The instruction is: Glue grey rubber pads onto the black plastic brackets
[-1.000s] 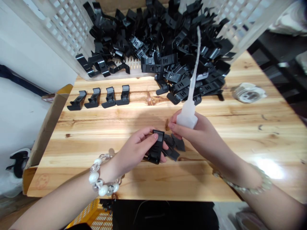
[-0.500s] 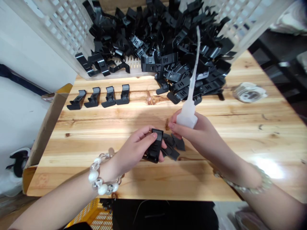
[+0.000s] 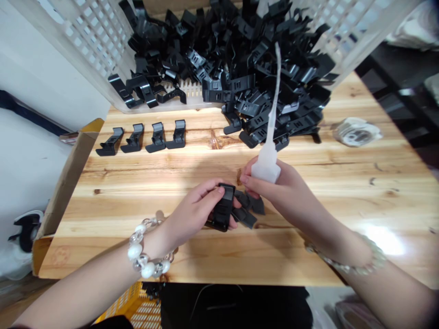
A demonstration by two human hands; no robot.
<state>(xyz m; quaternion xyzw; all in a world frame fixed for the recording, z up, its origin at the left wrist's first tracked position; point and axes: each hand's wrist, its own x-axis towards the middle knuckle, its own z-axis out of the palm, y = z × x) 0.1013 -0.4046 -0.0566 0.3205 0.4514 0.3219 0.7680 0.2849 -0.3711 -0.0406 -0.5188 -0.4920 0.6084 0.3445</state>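
With twelve o'clock at the far edge of the table (image 3: 144,183), the black plastic clip (image 3: 227,205) sits low in the middle, in the left hand (image 3: 195,205), and lies toward eight o'clock from the right hand (image 3: 284,187). Its long axis runs from just past twelve to just past six. The white squeeze bottle (image 3: 265,167) in the right hand lines up almost the same way, its long thin nozzle (image 3: 274,96) rising toward twelve, so the tip points away from the clip and stands well apart from it. The right hand is near the clip without touching it.

The left grip is a pinch: the thumb presses on the clip's upper end, the fingers curl beneath, and fingertips show along its three o'clock edge. The right grip is wrapped around the bottle, thumb and fingers pressed to its body; whether the bottle is being squeezed I cannot tell.

Just beside the clip, toward three o'clock, a few small dark flat pieces (image 3: 249,220) lie on the table, partly hidden by the fingers. Toward eleven from the left hand stand four similar clips (image 3: 157,138) in a row. At twelve, a heap of black clips (image 3: 254,114) spills out of a white perforated crate (image 3: 92,43). A roll of tape (image 3: 356,132) rests toward two from the right hand.
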